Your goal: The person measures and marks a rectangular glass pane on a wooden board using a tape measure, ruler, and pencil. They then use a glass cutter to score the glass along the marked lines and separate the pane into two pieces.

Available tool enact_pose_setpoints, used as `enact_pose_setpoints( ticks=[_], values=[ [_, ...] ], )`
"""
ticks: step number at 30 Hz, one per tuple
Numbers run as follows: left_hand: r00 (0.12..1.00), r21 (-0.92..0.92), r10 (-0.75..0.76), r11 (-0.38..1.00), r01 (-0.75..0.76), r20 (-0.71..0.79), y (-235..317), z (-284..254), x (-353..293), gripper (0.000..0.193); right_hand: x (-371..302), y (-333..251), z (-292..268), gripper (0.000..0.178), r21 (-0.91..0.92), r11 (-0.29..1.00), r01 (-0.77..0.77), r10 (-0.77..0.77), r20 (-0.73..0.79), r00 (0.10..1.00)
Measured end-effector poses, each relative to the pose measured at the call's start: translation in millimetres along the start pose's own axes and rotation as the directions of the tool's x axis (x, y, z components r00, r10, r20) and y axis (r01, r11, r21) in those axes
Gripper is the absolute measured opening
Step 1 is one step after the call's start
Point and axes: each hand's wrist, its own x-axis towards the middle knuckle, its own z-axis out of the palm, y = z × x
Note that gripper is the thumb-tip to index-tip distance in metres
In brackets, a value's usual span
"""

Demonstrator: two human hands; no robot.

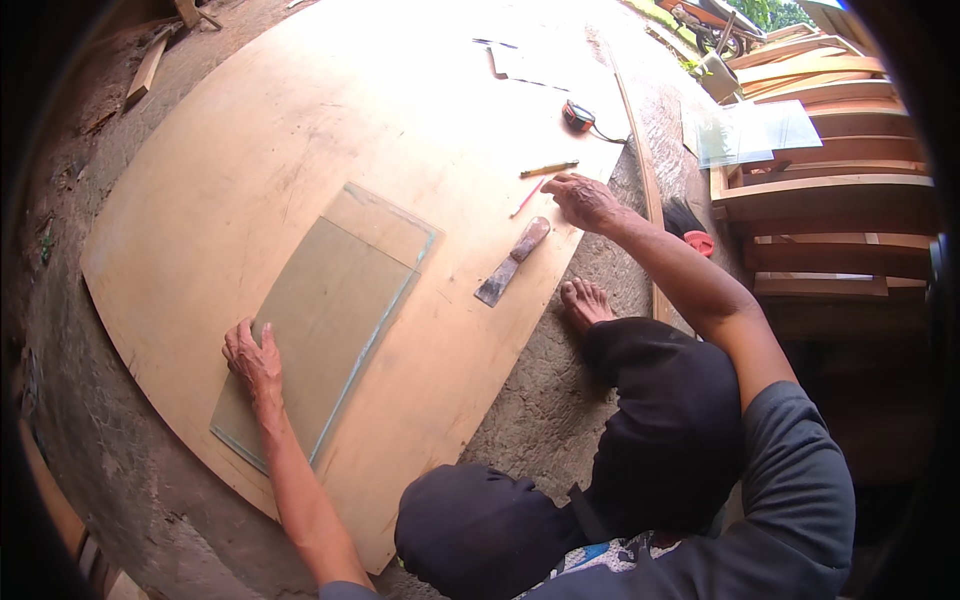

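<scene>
Left hand rests at 8 o'clock on two overlapping glass panes, thumb and fingers apart at their edge. These panes lie on a plywood sheet, toward 9 o'clock from the view's centre. The right hand bends its fingers at the upper end of a pink pencil; whether they grip it, I cannot tell. From that hand, a yellowish-brown pen-shaped tool lies between 10 and 11 o'clock, a flat-bladed scraper at 8, a tape measure at 12.
</scene>
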Motion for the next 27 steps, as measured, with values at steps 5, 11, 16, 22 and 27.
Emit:
enact_pose_setpoints(
  ticks=[5,11,16,22,27],
  values=[
    [1.0,0.009,0.023,1.0,-0.023,0.001,-1.6,1.7,1.3,0.04,55.3,2.6,31.3,0.045,0.041,0.989,0.139,-0.144,0.173,0.974],
    [1.0,-0.056,-0.028,0.998,0.027,-0.008,-11.6,-5.7,5.8,0.05,95.1,23.6,39.0,0.023,0.014,0.892,0.451,-0.435,0.297,0.85],
    [0.979,0.09,-0.147,0.983,0.161,-0.142,-10.9,-69.6,-5.2,0.051,158.3,44.8,40.2,0.017,0.15,0.835,0.53,-0.531,-0.034,0.846],
    [0.875,0.25,-0.474,0.839,0.483,-0.099,29.0,-144.2,-76.2,0.05,281.0,127.8,19.9,0.03,0.324,0.92,-0.22,0.261,-0.087,0.962],
    [0.8,0.341,-0.594,0.738,0.583,-0.083,70.0,-189.7,-113.0,0.051,308.0,191.3,30.4,0.032,0.252,0.871,-0.423,0.447,-0.045,0.893]
  ],
)
